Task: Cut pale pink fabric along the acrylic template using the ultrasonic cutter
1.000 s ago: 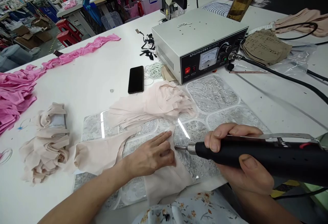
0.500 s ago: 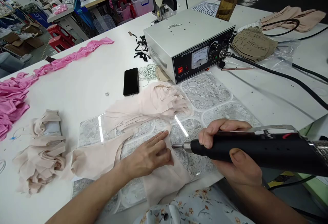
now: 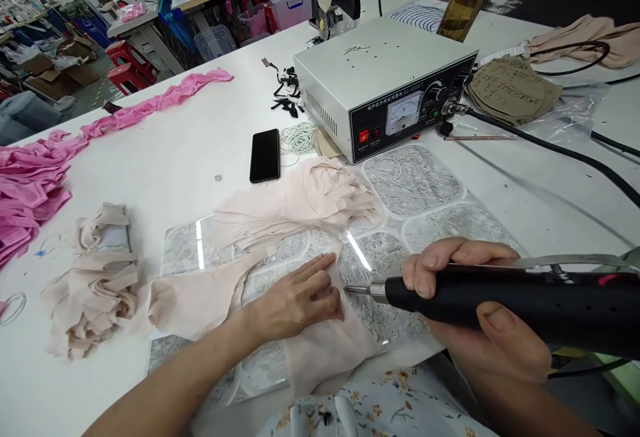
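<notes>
Head view gives me the left hand (image 3: 300, 300) pressed down on a strip of beige cloth (image 3: 333, 350), its fingers partly spread, while, apart from it, the right hand (image 3: 500, 347) wraps round a thick black tool (image 3: 465, 298). Its metal tip (image 3: 359, 290) points at the cloth's right edge (touching or not, I can't tell), and the cloth lies on a grey mat (image 3: 375, 257).

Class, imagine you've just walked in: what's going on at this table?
The person's left hand rests on a beige fabric piece lying on a patterned mat. The right hand grips a black handheld tool, its metal tip at the fabric's edge; contact is hard to tell. A beige pile lies just beyond, near a grey box.
</notes>
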`<state>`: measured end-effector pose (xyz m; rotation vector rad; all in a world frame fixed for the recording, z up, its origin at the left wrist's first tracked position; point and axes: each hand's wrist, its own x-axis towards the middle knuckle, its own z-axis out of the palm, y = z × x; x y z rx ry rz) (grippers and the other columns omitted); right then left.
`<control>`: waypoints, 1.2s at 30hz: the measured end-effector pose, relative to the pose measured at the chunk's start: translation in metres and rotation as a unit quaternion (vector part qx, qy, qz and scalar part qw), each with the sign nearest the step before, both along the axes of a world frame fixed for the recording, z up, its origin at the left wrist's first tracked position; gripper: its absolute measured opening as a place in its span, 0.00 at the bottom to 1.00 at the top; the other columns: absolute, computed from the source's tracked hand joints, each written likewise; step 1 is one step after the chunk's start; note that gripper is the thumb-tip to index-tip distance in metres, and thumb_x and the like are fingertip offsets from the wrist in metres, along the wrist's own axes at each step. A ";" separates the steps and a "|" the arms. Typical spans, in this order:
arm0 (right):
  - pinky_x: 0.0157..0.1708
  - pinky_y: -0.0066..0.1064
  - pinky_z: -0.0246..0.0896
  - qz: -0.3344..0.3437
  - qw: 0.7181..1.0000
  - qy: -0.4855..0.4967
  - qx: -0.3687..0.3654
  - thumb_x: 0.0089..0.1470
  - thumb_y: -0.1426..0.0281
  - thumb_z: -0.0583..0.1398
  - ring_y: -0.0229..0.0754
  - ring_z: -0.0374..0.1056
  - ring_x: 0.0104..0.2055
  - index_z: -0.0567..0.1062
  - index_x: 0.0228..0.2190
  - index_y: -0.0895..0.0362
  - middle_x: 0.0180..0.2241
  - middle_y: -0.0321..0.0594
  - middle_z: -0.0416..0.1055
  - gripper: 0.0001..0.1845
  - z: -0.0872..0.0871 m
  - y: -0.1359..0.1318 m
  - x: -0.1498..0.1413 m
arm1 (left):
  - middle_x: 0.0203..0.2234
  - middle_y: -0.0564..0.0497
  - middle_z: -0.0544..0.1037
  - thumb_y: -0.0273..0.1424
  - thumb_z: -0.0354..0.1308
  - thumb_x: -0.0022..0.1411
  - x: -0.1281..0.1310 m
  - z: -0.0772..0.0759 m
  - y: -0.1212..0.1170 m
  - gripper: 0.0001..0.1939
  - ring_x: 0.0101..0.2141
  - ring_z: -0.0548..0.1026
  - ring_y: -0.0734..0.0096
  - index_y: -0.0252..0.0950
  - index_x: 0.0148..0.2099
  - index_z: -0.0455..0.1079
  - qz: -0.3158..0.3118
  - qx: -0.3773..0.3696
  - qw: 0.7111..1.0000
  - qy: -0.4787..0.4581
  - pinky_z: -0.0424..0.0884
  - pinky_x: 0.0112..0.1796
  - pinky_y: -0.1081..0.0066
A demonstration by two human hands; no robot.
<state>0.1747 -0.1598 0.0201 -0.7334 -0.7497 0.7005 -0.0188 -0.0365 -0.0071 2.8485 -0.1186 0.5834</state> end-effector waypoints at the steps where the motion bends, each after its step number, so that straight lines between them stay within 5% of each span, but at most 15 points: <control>1: 0.26 0.37 0.67 0.005 1.000 -0.006 -0.001 0.52 0.66 0.62 0.37 0.66 0.24 0.74 0.38 0.53 0.32 0.38 0.69 0.09 0.001 -0.001 0.000 | 0.29 0.50 0.69 0.30 0.57 0.68 0.000 -0.001 0.000 0.09 0.53 0.74 0.57 0.30 0.36 0.67 0.000 -0.002 1.000 0.000 0.70 0.58 0.57; 36: 0.28 0.36 0.69 0.033 0.998 -0.050 -0.029 0.53 0.65 0.62 0.36 0.66 0.25 0.74 0.38 0.52 0.31 0.37 0.68 0.09 0.009 -0.002 0.000 | 0.31 0.47 0.71 0.30 0.58 0.68 -0.004 -0.007 0.000 0.09 0.58 0.69 0.53 0.29 0.36 0.67 0.002 -0.021 1.000 -0.005 0.68 0.59 0.57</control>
